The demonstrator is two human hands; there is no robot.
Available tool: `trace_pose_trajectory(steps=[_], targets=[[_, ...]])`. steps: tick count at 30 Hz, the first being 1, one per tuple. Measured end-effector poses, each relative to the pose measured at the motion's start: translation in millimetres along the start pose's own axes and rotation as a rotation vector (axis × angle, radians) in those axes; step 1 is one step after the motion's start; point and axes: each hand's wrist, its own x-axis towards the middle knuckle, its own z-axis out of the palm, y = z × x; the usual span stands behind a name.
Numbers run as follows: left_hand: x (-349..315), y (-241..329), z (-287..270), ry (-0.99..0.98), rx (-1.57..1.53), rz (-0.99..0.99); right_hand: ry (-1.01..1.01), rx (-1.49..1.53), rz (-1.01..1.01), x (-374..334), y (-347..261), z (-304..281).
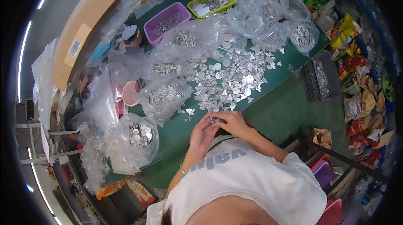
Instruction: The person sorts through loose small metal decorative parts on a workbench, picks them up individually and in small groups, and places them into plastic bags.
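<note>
At the near edge of the green table, my two hands meet in front of my body. My left hand is turned palm up, its fingers bent around small silvery metal pieces. Over them, my right hand pinches at the same pieces with thumb and forefinger; their exact shape is too small to make out. Just beyond my fingers spreads a loose pile of flat silvery metal pieces, some round discs, others pointed and star-like. A few pieces lie by my left fingertips.
Clear plastic bags of metal parts crowd the left and back. A bag of round discs sits near left. A purple basket and a yellow-green basket stand at the back. A dark crate and crumpled packaging lie right.
</note>
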Motion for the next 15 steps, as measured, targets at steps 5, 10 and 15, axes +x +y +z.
trace_pose_trajectory(steps=[5,10,15], targets=[[49.7,-28.3,27.2,0.051,-0.021,-0.103,0.05,-0.066,0.026,3.2,36.2,-43.7],[75.1,-43.2,41.7,0.09,0.004,-0.161,0.065,-0.049,0.077,3.6,55.5,-64.7],[90.2,-56.4,36.7,0.098,-0.032,-0.24,-0.007,-0.011,0.135,6.2,58.4,-72.8]])
